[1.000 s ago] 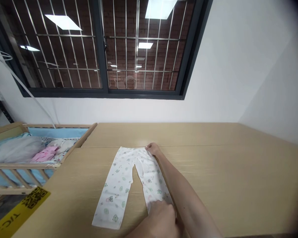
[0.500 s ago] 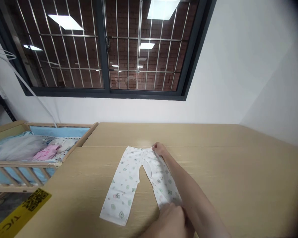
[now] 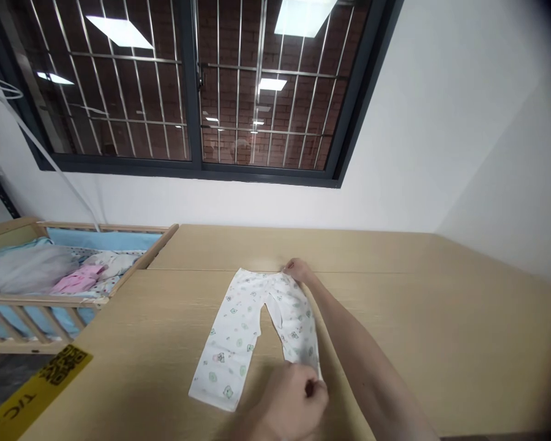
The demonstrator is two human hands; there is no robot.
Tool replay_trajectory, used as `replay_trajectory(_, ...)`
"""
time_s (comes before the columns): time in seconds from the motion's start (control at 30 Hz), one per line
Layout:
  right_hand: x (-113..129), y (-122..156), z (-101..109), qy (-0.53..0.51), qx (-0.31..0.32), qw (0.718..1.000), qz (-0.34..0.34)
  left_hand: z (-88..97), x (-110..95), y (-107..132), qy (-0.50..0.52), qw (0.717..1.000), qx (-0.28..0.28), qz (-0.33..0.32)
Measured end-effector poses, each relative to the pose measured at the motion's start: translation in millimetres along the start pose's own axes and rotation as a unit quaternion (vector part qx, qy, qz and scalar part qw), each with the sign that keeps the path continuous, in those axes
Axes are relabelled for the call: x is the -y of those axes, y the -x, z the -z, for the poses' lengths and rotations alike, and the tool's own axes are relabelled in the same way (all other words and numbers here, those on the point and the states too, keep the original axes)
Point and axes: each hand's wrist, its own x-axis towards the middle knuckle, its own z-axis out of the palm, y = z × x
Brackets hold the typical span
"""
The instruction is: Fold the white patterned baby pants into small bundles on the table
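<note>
A pair of white baby trousers (image 3: pixel 232 334) with small green and pink prints lies flat on the wooden table (image 3: pixel 441 318), waistband away from me. My right hand (image 3: pixel 296 269) reaches across the garment's right side and pinches the far right corner of the waistband. Close to me, my left hand (image 3: pixel 289 401) grips the hem of the right trouser leg, which is raised a little off the table. The left trouser leg lies spread toward the table's near edge.
A wooden cot (image 3: pixel 133 269) stands against the table's left side, holding a pink garment (image 3: pixel 76 280) and grey and white cloth. A yellow label (image 3: pixel 32 392) is stuck on the table's near left corner. A barred window (image 3: pixel 188 92) fills the wall behind.
My left hand has closed on the right leg's hem and drawn it up and slightly away from me, so that leg looks shorter. My right hand stays on the waistband corner.
</note>
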Motion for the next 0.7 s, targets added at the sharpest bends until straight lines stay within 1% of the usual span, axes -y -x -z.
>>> replay_trajectory(0.13, 24, -5, 2, -0.054, 0.018, 0.998, -0.016, 28.6, 18, 27, 0.076, 0.996, -0.024, 0.029)
replay_trajectory(0.23, 46, -7, -7, -0.097, 0.028, 0.995, -0.021, 51.1, 37, 55, 0.061, 0.994, -0.079, 0.051)
replay_trajectory(0.3, 61, -6, -18, -0.116, 0.032, 0.993, -0.019, 66.6, 53, 74, 0.023, 0.989, -0.125, 0.074)
replay_trajectory(0.37, 76, -6, -32, -0.127, 0.034, 0.991, -0.016, 81.6, 71, 91, -0.009, 0.984, -0.158, 0.08)
replay_trajectory(0.43, 89, -5, -48, -0.129, 0.033, 0.991, -0.01, 94.8, 88, 102, -0.029, 0.982, -0.172, 0.08)
replay_trajectory(0.5, 101, -4, -65, -0.122, 0.024, 0.992, -0.005, 105.4, 100, 109, -0.047, 0.98, -0.174, 0.089)
replay_trajectory(0.6, 114, -3, -88, -0.101, 0.001, 0.995, -0.002, 115.9, 110, 113, -0.099, 0.971, -0.183, 0.121)
replay_trajectory(0.7, 122, 0, -105, -0.074, -0.025, 0.997, 0.005, 119.8, 114, 115, -0.156, 0.959, -0.187, 0.148)
